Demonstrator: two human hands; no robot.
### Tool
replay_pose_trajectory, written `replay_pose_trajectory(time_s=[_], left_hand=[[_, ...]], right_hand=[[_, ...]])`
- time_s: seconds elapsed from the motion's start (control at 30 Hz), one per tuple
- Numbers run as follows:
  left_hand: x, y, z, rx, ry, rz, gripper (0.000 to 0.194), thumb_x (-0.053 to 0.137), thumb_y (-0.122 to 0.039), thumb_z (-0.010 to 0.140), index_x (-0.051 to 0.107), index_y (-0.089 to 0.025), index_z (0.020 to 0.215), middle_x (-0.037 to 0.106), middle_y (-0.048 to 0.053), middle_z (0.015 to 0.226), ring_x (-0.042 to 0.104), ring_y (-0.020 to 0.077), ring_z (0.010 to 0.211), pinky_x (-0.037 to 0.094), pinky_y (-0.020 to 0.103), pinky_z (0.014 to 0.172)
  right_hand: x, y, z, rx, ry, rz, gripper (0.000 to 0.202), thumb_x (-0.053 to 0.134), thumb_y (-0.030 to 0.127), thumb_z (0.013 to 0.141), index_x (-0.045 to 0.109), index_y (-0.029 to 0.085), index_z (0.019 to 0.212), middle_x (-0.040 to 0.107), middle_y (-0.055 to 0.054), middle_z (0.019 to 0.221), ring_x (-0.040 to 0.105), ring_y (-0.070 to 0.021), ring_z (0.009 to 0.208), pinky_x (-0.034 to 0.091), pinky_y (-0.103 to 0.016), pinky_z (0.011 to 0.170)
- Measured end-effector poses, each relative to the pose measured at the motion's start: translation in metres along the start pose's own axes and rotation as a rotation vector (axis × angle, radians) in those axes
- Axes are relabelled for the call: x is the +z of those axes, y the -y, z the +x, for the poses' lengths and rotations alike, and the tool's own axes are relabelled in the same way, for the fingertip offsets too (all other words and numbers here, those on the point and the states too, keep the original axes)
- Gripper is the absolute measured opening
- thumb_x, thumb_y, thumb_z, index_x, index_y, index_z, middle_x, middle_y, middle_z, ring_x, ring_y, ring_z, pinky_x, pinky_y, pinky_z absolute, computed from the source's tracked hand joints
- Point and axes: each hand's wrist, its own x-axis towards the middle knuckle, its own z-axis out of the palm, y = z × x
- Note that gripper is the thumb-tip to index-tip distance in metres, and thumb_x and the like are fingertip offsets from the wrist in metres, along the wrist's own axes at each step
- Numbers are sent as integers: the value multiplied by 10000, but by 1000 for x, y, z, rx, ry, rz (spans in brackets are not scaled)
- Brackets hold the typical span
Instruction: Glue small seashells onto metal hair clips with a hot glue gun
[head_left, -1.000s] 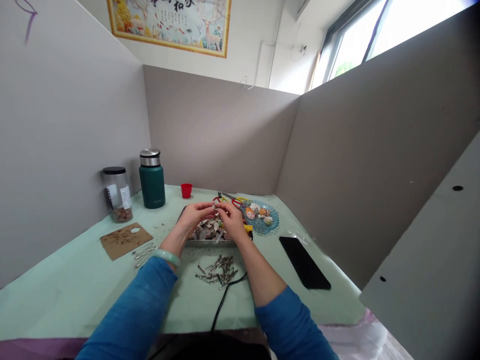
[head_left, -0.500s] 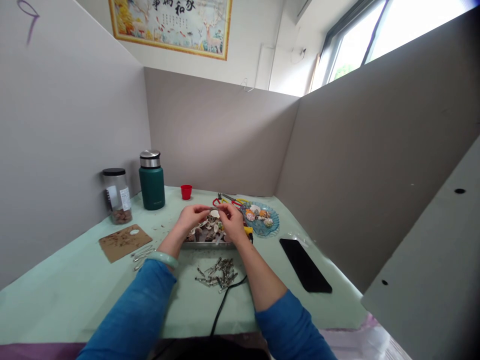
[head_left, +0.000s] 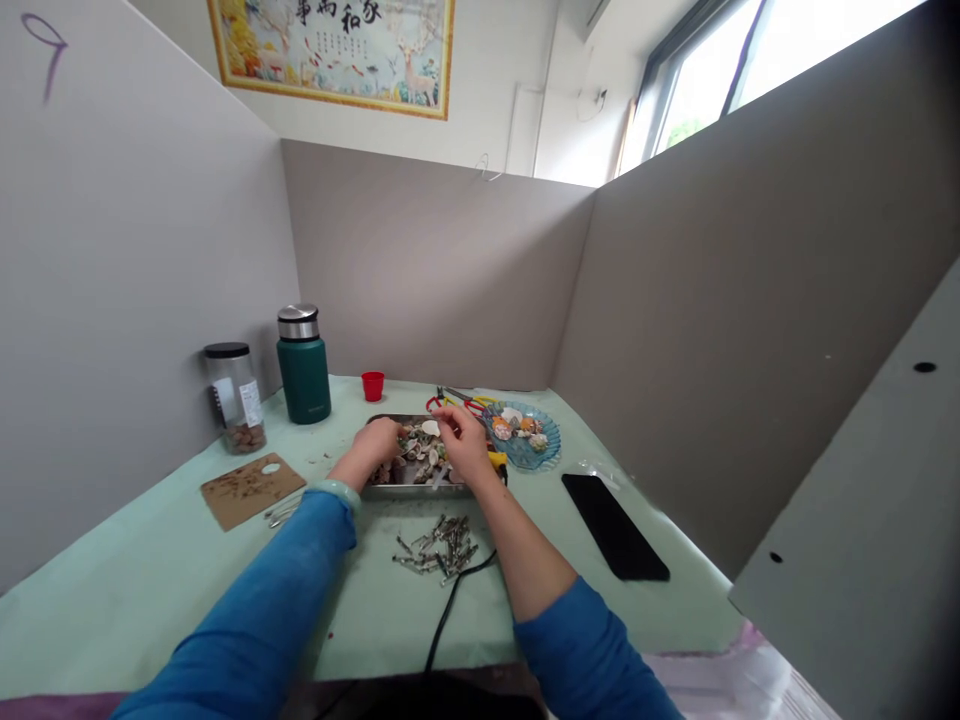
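Observation:
A metal tray [head_left: 405, 491] full of small shells [head_left: 424, 450] lies at the middle of the table. Over its left part is my left hand [head_left: 381, 440], fingers bent down toward the shells; whatever they touch is hidden. My right hand [head_left: 459, 437] is above the tray's right side, thumb and fingertips pinched on something too small to make out. A white oval piece [head_left: 430, 427] shows beside those fingertips. In front of the tray lies a pile of metal clips [head_left: 444, 548].
Right of the tray are a blue glass plate [head_left: 553, 452] with decorated shells, pliers [head_left: 474, 402], a yellow-handled tool [head_left: 497, 459] and a black phone [head_left: 615, 528]. On the left stand a jar [head_left: 238, 400], a green bottle [head_left: 304, 375], a red cup [head_left: 373, 386] and a brown card [head_left: 251, 490]. A black cable [head_left: 442, 622] runs forward.
My left hand has parted from my right and moved left and down to the shells. My right hand has stayed nearly in place. The view has shifted slightly.

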Motion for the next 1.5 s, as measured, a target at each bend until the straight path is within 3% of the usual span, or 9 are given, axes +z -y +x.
replay_pose_trajectory(time_s=[0.17,0.33,0.53,0.7,0.77,0.87,1.07,1.37,1.5], left_hand=[[4,-8,7,37,63,2,191,728,-136,534,726,-223,704,705,94,734,645,238,753,444,286,716],[-17,-9,-5,-9,44,151,378,606,-252,713,669,-234,1085,697,118,1011,630,254,916,440,284,758],[-21,-15,-26,-60,231,356,277,644,-180,636,723,-234,895,685,132,1035,620,311,949,455,342,744],[-11,-16,-31,-38,223,328,311,687,-156,582,720,-205,888,685,144,994,623,313,931,459,337,743],[-12,-13,-30,-12,159,210,265,649,-231,666,708,-195,922,688,120,969,622,277,922,460,316,754],[-17,-11,-31,-32,79,-328,326,609,-283,736,651,-148,1029,684,73,818,628,200,754,485,286,690],[-23,-26,-40,-153,219,-1344,275,715,-184,687,620,-121,937,677,71,802,620,121,604,523,264,645],[-7,-44,-41,-359,198,-1628,66,619,-166,796,589,-110,815,657,55,679,600,101,520,504,198,499],[-7,-48,-42,-310,152,-1720,128,587,-52,775,596,-121,883,660,33,688,636,112,570,541,214,572]], right_hand=[[1,-2,0,3,-3,-7,213,465,181,815,661,196,895,620,-35,860,556,-144,728,437,-238,651],[-1,0,0,-27,13,-10,223,468,162,822,678,211,878,625,-32,865,567,-147,761,443,-251,700],[-1,1,0,-27,5,-2,236,462,149,823,687,216,847,629,-37,865,581,-154,801,449,-267,743],[-2,0,-1,-3,2,-11,235,459,152,812,686,207,836,632,-40,866,585,-156,798,448,-265,728],[-2,0,-1,1,3,-5,233,459,160,812,686,206,840,632,-39,861,584,-157,796,448,-266,725],[-1,-1,-1,20,-4,12,229,462,182,813,688,203,844,629,-36,845,580,-156,773,451,-266,704],[4,-6,-1,157,2,164,219,493,270,806,686,203,885,625,-14,732,558,-131,590,459,-248,566],[6,-2,0,280,-2,367,161,581,298,741,656,188,829,617,-3,669,541,-120,524,466,-236,498],[7,-3,0,244,9,333,146,593,288,739,662,189,821,636,-6,715,560,-127,574,477,-240,538]])
